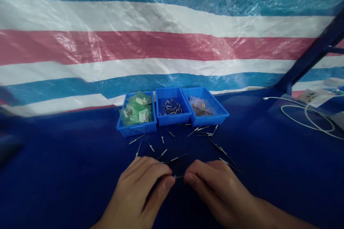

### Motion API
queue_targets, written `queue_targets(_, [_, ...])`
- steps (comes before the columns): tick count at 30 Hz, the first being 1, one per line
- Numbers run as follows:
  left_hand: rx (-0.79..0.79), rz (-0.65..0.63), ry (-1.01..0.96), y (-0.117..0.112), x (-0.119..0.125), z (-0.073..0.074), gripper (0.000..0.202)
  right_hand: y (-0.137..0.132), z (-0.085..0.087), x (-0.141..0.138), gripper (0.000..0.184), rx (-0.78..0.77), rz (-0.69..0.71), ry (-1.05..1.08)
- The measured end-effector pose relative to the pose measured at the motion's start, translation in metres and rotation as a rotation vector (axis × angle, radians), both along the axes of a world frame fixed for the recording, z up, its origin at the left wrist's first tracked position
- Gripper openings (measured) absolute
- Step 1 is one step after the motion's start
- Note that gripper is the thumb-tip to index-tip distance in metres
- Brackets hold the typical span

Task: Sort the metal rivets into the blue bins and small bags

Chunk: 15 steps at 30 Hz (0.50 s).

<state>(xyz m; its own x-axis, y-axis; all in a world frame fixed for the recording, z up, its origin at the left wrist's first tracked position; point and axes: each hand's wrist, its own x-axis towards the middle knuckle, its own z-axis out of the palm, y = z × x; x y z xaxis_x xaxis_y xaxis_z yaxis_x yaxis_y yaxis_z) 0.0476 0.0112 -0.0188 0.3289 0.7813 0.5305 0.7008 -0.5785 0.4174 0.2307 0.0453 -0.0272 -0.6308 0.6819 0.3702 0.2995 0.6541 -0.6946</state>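
Observation:
A thin blind rivet [179, 177] spans the small gap between my two hands, close above the blue table surface. My left hand [143, 182] is closed, its thumb and forefinger pinching the rivet's left end, where a bit of the head shows. With fingers curled, my right hand [219, 186] pinches the tip of the pin on the right. Both ends are hidden by fingertips. Just beyond my hands, several loose rivets [178, 157] lie scattered, each with a silvery body and a long thin pin.
Three blue bins stand behind: the left bin [137, 128] with green bags of parts, the middle bin [174, 118] with loose rivets, the right bin [215, 118] with clear bags. A white cable [319, 128] lies right. Striped sheeting [161, 46] hangs behind a dark post [311, 50].

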Motion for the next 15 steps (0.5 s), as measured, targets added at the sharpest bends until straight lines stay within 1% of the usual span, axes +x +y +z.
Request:
queue_targets(4, [-0.001,-0.016,0.019,0.0016,-0.0002,-0.003,0.011,0.0017,-0.0008,0.0006,0.032,-0.059,-0.009,0.007])
queue_targets(7, [0.008,-0.017,0.025,0.0029,-0.0012,-0.0036,0.015,0.0028,-0.0006,0.0007,0.027,-0.028,0.009,-0.006])
queue_targets(10, [0.004,-0.004,0.032,0.002,-0.0034,-0.003,0.017,0.003,-0.0004,-0.0002,0.022,0.049,0.009,0.005])
queue_targets(13, [-0.024,0.002,0.06,0.0004,-0.0055,-0.0032,0.012,0.0032,0.0005,-0.0015,0.031,0.116,-0.02,0.016])
queue_targets(15, [-0.031,0.009,0.066,0.0004,-0.0062,-0.004,0.007,0.0035,0.0015,-0.0018,0.036,0.119,-0.033,0.001])
